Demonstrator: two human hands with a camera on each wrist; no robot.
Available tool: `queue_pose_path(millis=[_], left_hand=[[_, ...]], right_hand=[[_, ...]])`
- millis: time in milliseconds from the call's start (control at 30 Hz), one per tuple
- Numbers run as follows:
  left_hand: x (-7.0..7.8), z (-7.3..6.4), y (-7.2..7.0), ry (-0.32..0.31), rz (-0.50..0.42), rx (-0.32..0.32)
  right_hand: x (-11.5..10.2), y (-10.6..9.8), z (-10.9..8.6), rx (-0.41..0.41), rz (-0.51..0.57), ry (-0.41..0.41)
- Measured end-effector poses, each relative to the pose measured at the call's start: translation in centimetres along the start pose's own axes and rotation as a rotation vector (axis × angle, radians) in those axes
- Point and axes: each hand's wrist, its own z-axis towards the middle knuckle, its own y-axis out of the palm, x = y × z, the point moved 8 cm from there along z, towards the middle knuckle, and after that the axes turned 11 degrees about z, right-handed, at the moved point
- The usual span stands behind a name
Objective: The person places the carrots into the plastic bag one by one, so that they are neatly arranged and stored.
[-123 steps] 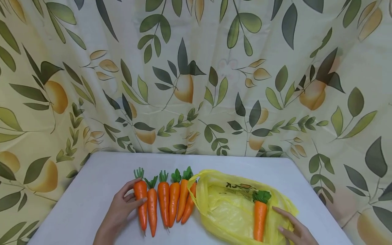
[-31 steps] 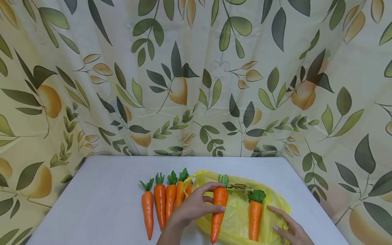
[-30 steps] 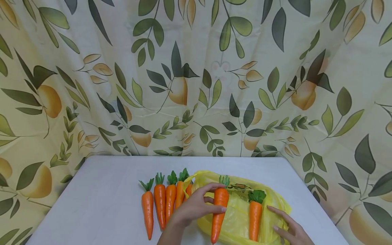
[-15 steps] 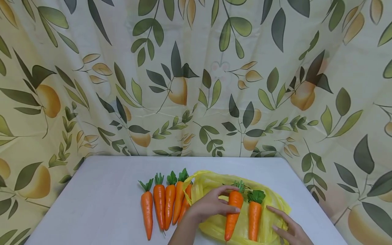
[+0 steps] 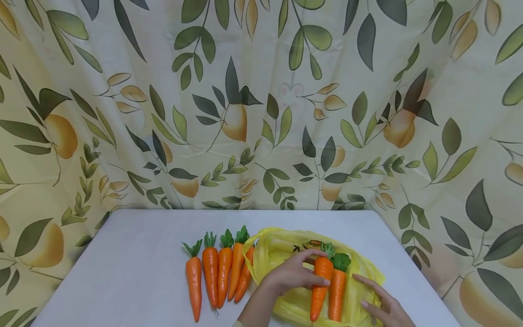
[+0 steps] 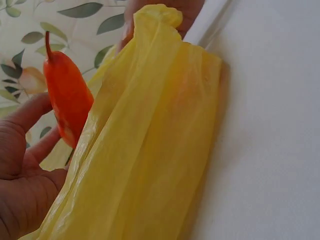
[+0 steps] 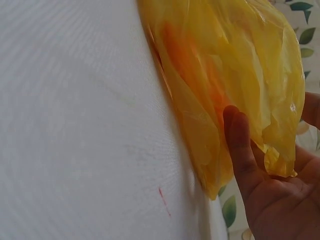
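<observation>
In the head view my left hand [image 5: 298, 274] grips an orange carrot [image 5: 322, 279] with a green top, over the open mouth of a yellow plastic bag [image 5: 261, 259]. Just right of it, a second carrot [image 5: 337, 295] with a leafy top lies in the bag. The held carrot [image 6: 70, 95] shows tip upward in the left wrist view, partly behind the yellow film. My right hand [image 5: 386, 304] rests at the bag's right side with fairly straight fingers. Its thumb [image 7: 237, 135] touches the plastic in the right wrist view. Orange shows through the film.
Left of the bag, several carrots [image 5: 194, 284] lie side by side on the white table [image 5: 135, 272]. The rightmost carrot [image 5: 244, 281] lies close to the bag's edge. A leaf-and-fruit patterned curtain [image 5: 261, 113] hangs behind the table.
My left hand has picked up the leftmost carrot of the row and carried it right, over the bag, close beside the other carrot there. My right hand has stayed at the bag.
</observation>
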Motion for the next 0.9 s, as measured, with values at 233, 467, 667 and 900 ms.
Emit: queue_pose_path(millis=[233,467,667,900], left_hand=[[-0.8,1.0,0.6,-0.04,-0.038,0.047],[-1.4,1.5,0.9,-0.056,-0.059,0.127],[-1.6,1.8,0.6,-0.061,0.019,0.229],[-1.8,1.9,0.5,-0.016,0.123,0.306]], right_hand=[[0.0,0.0,-0.1,0.037,-0.005,0.008],[-0.3,0.1,-0.1,0.053,-0.042,-0.001],[-0.3,0.3,-0.1,0.057,-0.042,-0.001],[-0.2,0.3,-0.1,0.063,-0.048,-0.002]])
